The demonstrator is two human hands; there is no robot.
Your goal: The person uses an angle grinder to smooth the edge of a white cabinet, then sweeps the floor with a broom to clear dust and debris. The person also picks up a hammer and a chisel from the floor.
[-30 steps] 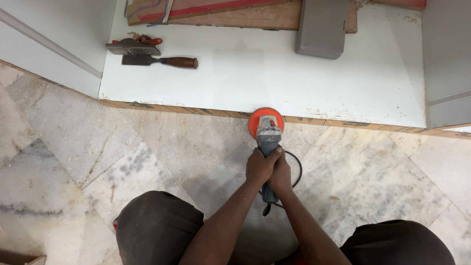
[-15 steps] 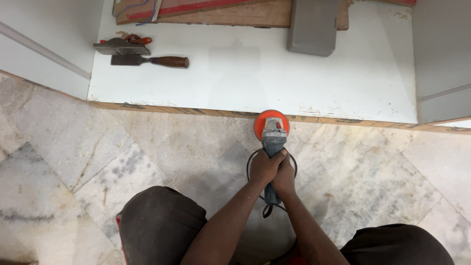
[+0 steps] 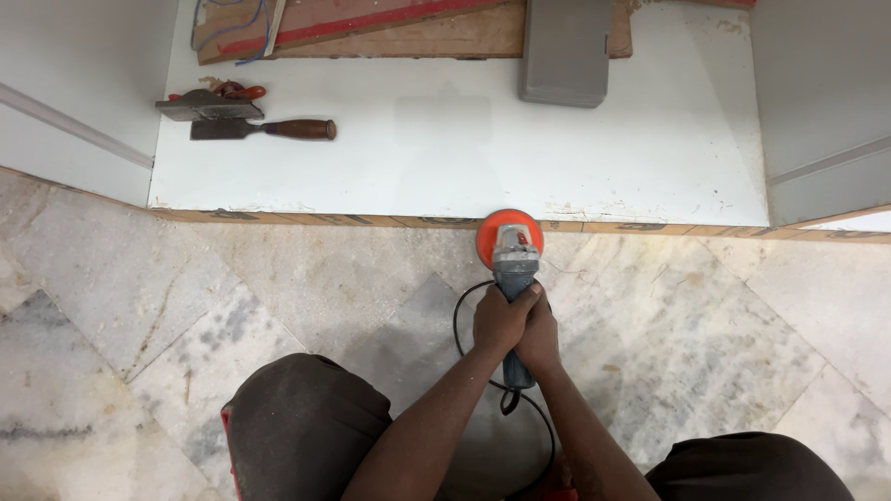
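The left hand [image 3: 499, 320] and right hand [image 3: 541, 336] are both clenched around the body of the grinder [image 3: 513, 278], hiding its grip; its orange disc [image 3: 508, 234] apparently meets the edge of the white board [image 3: 464, 139] on the marble floor [image 3: 139, 306]. The black cord [image 3: 461, 315] runs out of sight between the knees. A wooden-handled chisel [image 3: 264, 129] and a grey block [image 3: 566, 51] lie well apart on the board.
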